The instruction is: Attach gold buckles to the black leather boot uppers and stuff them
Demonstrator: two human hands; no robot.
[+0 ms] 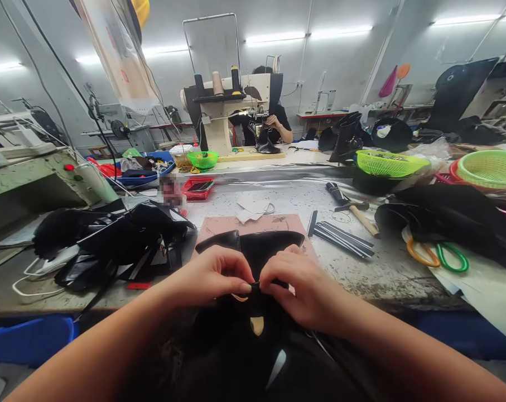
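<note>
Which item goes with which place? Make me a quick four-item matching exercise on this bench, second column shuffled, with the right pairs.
Things:
1. Black piece
2. Hammer
3. Red basket
4. Thread cones

Places:
A. Atop the sewing machine
B. Partly over the pink board, at the left hand and right hand
C. Back of the bench, left of the white scrap
D. On the bench, right of the board

Pairs: 1-B, 2-D, 3-C, 4-A
</note>
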